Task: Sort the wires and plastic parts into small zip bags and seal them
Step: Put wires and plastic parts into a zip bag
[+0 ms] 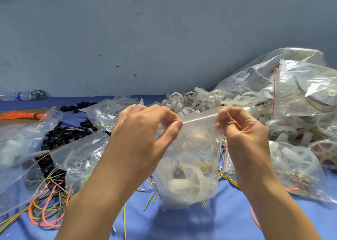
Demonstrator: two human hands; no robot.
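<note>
A small clear zip bag (pixel 191 166) hangs upright above the blue table between my hands. Inside it lie a white plastic wheel part and thin yellow wires. My left hand (pixel 145 130) pinches the left end of the bag's zip strip (pixel 198 119). The right end of the strip is pinched by my right hand (pixel 238 128). The strip is stretched level between the two pinches. Whether the zip is closed along its whole length I cannot tell.
Loose white plastic wheels (pixel 193 99) are heaped behind the bag. Filled zip bags (pixel 299 101) pile up at the right, more bags (pixel 76 154) at the left. Black rings (pixel 60 135), orange and yellow wires (pixel 49 208) and an orange wire bundle (pixel 20 114) lie left. A blue wall (pixel 145 48) stands behind.
</note>
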